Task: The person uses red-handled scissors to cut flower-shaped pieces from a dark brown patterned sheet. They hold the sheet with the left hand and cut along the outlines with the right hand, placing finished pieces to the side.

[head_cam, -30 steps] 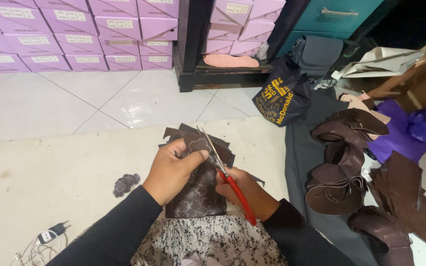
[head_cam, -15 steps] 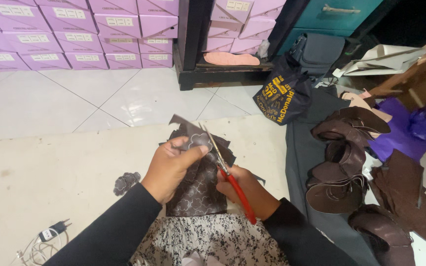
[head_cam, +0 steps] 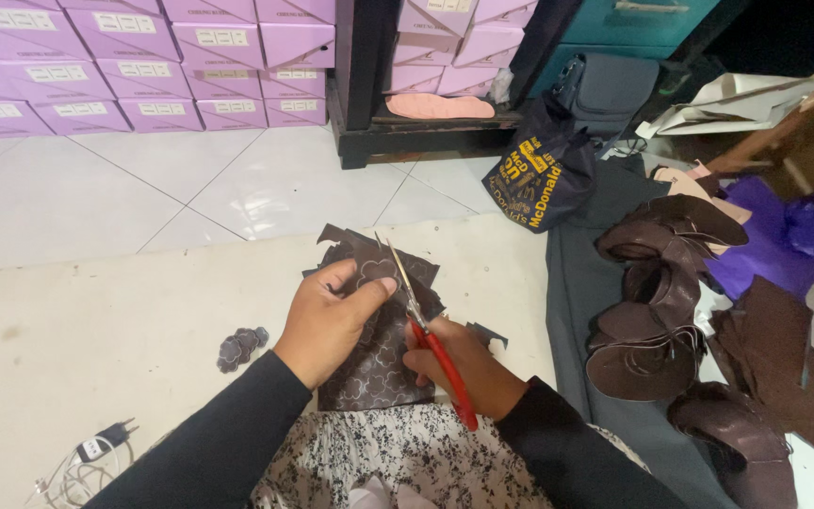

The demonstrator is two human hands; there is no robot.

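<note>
My left hand [head_cam: 333,319] pinches a sheet of dark brown leather [head_cam: 379,353] marked with flower outlines, holding it up over the cream mat. My right hand [head_cam: 459,366] grips red-handled scissors [head_cam: 426,330], whose blades point up and away and lie against the sheet beside my left thumb. A few small cut flower pieces [head_cam: 240,345] rest on the mat to the left of my left hand. Both of my sleeves are black.
Piles of curved brown leather cut-outs [head_cam: 657,311] lie on a grey cloth at the right, with purple material [head_cam: 770,240] behind. A dark printed bag [head_cam: 539,174] leans on a black shelf. Purple boxes [head_cam: 96,57] line the back. A white charger cable [head_cam: 87,457] lies lower left.
My left hand has turned the leather sheet slightly and shifted its grip, and the scissor blades have moved a little along the sheet. The rest has stayed put.
</note>
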